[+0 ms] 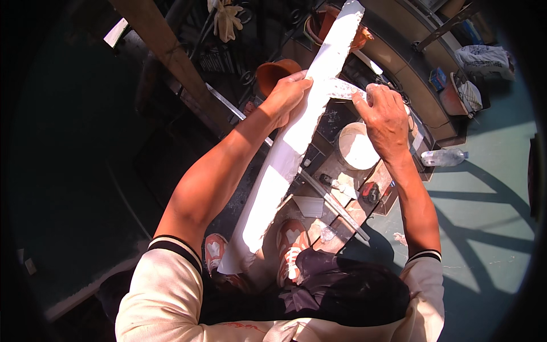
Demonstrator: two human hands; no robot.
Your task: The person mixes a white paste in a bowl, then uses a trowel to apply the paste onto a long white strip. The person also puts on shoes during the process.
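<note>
A long white plaster moulding (pixel 292 141) slants from beside my shoes up to the top of the view, its right edge rough and crumbly. My left hand (pixel 289 97) is closed on its left edge, thumb on the face and the other fingers mostly hidden. In my right hand (pixel 387 117) is a putty knife (pixel 343 89); the fingers wrap its handle. White paste smears the blade, which touches the right edge of the moulding across from my left hand. Beneath my right hand stands a round white bucket (pixel 354 147) with whitish stuff inside.
Left of the moulding sits an orange pot (pixel 273 75), and work gloves (pixel 228 23) hang above it. A metal strip (pixel 336 206) and a red-and-black tool (pixel 370 192) lie below the bucket. A clear plastic bottle (pixel 441 158) lies on the green floor at right.
</note>
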